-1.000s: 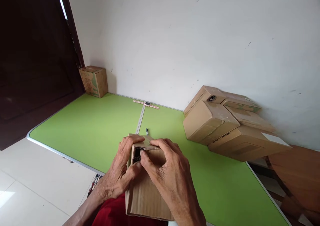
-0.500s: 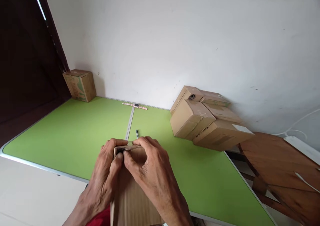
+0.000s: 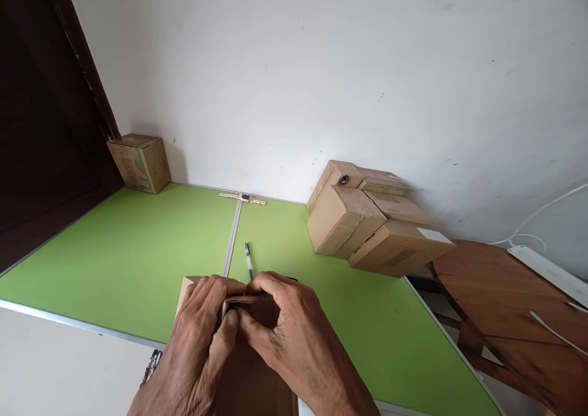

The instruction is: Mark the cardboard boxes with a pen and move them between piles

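A brown cardboard box (image 3: 257, 373) stands close to me at the bottom middle, with both hands at its far upper edge. My left hand (image 3: 206, 330) is closed on the far left corner, thumb on the inner side and fingers over the outside. Right beside it, my right hand (image 3: 289, 330) pinches the same edge between thumb and fingers. The two thumbs nearly touch. The fingertips on the far side are partly hidden, and so is the lower part of the box. Just beyond the hands lies a pen (image 3: 248, 260) with a dark cap.
Several closed cardboard boxes (image 3: 346, 220) are grouped at the back right of the green table (image 3: 151, 238). Another box (image 3: 142, 165) stands at the back left. By the wall lies a strap-like pink and white object (image 3: 245, 198). A brown wooden stool (image 3: 500, 306) with a white power strip (image 3: 546, 272) is at right.
The view has shifted slightly, and the hands and box appear lower. The box looks tilted differently, with its inner side darker and a pale outer flap showing left of my left hand. Both grips persist.
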### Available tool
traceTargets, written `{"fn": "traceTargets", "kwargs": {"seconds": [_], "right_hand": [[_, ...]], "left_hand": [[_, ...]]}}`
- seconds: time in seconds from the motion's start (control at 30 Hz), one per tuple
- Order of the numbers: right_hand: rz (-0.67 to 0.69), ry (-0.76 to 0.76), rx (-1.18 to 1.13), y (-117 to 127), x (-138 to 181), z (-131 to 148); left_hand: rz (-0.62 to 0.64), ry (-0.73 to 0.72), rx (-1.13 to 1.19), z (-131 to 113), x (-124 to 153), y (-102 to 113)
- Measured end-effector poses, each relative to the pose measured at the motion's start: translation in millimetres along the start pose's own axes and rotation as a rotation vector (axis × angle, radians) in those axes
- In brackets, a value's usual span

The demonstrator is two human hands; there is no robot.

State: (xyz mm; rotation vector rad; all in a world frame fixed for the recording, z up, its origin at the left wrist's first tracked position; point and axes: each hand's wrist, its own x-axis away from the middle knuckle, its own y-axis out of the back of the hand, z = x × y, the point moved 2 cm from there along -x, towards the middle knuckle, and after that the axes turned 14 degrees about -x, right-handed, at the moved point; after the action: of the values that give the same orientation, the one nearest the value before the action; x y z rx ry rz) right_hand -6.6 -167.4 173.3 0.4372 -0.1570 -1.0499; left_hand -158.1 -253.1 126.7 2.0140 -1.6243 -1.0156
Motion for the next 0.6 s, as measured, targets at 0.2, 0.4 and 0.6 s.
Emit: {"fn": "traceTargets", "kwargs": {"seconds": [0.2,0.4,0.6], "right_hand": [[-0.004,0.04,-0.048,-11.4,0.2,-1.7],[-0.014,0.177,-0.382,-1.2,-20.5,-34.9],[-0.39,-0.193,0.132,27.3,-16.3,-150.7]], "left_hand": [[0.023,0.062,0.011,13.3,11.0,1.3],[-0.029,0.172,0.089,38.0,20.9,11.8],[-0.066,0.273,0.143,60.0,12.3,31.0]]}}
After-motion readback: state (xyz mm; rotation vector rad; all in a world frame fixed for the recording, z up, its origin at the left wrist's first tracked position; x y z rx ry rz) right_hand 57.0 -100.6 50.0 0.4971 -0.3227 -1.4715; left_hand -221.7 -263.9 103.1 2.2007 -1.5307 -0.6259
